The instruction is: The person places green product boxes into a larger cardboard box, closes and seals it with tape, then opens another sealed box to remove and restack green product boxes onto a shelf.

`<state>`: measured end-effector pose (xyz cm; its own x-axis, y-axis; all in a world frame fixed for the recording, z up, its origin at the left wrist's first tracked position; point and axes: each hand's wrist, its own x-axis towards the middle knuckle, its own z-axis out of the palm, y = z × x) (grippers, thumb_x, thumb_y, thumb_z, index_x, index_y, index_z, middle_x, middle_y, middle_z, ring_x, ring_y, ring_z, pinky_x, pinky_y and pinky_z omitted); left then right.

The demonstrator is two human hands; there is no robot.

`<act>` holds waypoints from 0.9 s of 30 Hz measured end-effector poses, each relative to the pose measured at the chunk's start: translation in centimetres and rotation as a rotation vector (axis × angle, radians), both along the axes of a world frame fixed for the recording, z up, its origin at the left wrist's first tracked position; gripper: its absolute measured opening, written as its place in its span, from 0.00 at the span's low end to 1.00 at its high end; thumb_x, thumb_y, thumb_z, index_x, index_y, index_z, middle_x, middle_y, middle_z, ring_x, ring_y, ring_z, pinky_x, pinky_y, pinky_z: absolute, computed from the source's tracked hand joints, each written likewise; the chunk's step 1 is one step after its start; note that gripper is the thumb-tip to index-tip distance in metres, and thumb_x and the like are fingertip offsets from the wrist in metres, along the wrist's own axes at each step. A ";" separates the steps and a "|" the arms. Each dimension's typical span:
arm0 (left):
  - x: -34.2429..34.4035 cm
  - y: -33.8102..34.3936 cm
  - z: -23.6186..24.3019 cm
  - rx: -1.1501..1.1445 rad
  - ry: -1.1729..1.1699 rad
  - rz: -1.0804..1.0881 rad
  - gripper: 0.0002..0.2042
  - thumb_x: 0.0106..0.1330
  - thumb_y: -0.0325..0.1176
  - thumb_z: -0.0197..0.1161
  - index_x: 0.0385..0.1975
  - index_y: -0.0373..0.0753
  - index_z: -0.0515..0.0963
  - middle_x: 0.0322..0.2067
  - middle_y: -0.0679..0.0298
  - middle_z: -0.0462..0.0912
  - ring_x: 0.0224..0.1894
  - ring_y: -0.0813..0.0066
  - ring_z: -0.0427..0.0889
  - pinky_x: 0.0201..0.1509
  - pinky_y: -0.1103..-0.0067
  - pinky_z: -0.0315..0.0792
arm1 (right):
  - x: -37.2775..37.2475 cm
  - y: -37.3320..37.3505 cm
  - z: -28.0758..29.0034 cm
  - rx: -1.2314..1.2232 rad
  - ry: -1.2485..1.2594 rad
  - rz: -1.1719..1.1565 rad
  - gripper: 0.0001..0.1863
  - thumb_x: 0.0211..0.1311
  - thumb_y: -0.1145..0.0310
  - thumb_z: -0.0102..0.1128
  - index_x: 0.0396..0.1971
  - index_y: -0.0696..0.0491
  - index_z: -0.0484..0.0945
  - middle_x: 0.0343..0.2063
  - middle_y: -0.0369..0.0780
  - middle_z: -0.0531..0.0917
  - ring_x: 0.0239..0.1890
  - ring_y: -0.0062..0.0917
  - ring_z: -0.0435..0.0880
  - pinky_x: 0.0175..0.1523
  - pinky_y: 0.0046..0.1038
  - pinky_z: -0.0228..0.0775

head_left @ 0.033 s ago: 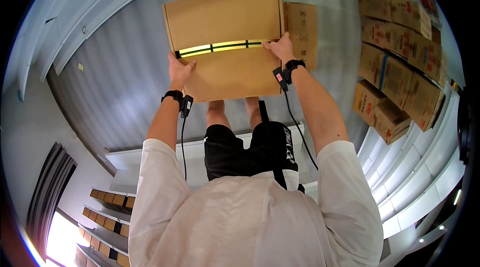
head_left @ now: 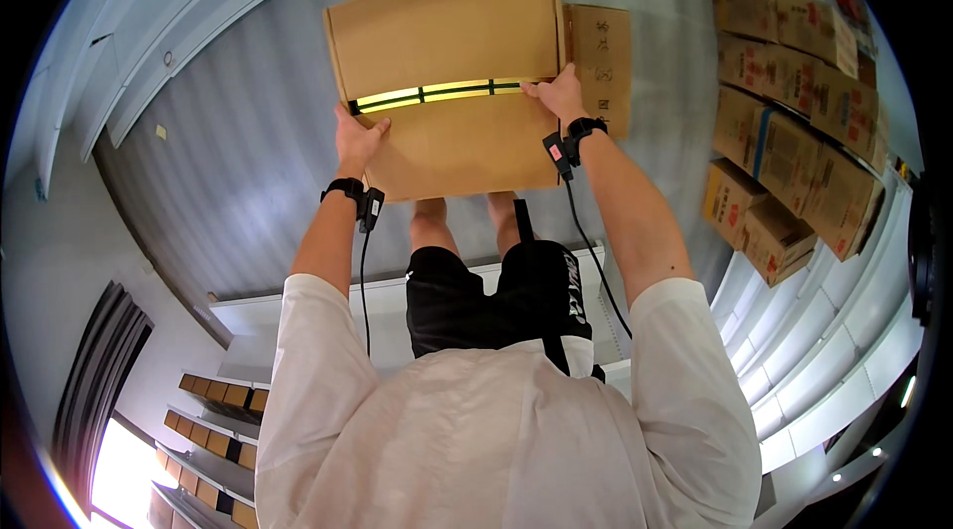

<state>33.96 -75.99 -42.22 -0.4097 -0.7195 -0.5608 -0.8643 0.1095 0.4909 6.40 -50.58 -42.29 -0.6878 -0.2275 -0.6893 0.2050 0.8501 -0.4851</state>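
I hold a large flat cardboard box [head_left: 442, 38] by its two sides, in front of my bare lower legs. Yellow material [head_left: 452, 90] crossed by dark green lines shows in the long gap between its two flaps. My left hand [head_left: 357, 140] grips the left edge, thumb on the lower flap. My right hand [head_left: 558, 94] is closed on the right edge, thumb near the gap. Another cardboard box [head_left: 600, 72] with printing sits just beyond the right edge, partly hidden. Black straps with small cabled devices are on both wrists.
Several stacked cardboard boxes [head_left: 740, 122] lie on the grey floor [head_left: 665, 192] to the right. A white shelf edge [head_left: 248, 309] runs behind my legs. White shelving [head_left: 129, 63] stands at the upper left and at the right. Shelves holding small brown boxes [head_left: 208, 435] are at the lower left.
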 end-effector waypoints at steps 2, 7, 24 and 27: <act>0.4 -0.2 -0.7 0.075 0.023 0.015 0.43 0.48 0.41 0.78 0.59 0.34 0.56 0.52 0.43 0.77 0.55 0.47 0.77 0.57 0.63 0.72 | 0.1 0.0 0.0 0.016 -0.020 -0.006 0.43 0.44 0.60 0.81 0.52 0.66 0.61 0.48 0.57 0.79 0.51 0.41 0.82 0.56 0.34 0.74; 1.5 -0.2 -4.3 0.070 0.114 0.151 0.51 0.49 0.44 0.78 0.69 0.34 0.50 0.63 0.45 0.66 0.64 0.49 0.68 0.65 0.65 0.66 | -0.6 -1.0 0.5 0.123 -0.085 -0.005 0.46 0.44 0.61 0.81 0.55 0.65 0.58 0.50 0.56 0.78 0.52 0.40 0.81 0.57 0.33 0.74; -2.3 0.7 0.0 0.096 -0.073 0.493 0.50 0.45 0.41 0.68 0.72 0.39 0.51 0.67 0.48 0.62 0.67 0.50 0.64 0.68 0.68 0.62 | -2.0 -3.0 -4.1 0.398 -0.302 0.076 0.50 0.39 0.63 0.83 0.55 0.67 0.55 0.48 0.52 0.78 0.51 0.35 0.81 0.53 0.23 0.75; -1.2 0.5 -1.5 0.126 0.040 0.483 0.48 0.47 0.42 0.66 0.72 0.43 0.53 0.69 0.48 0.58 0.69 0.49 0.61 0.69 0.67 0.61 | -2.7 -2.8 -6.6 0.487 -0.210 0.260 0.28 0.47 0.52 0.76 0.35 0.60 0.74 0.33 0.42 0.83 0.33 0.28 0.82 0.43 0.22 0.76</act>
<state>32.76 -75.49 -43.68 -0.0692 -0.7600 -0.6463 -0.7818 -0.3611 0.5083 3.67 -53.38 -48.86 -0.4895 0.0064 -0.8720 0.0090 1.0000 0.0023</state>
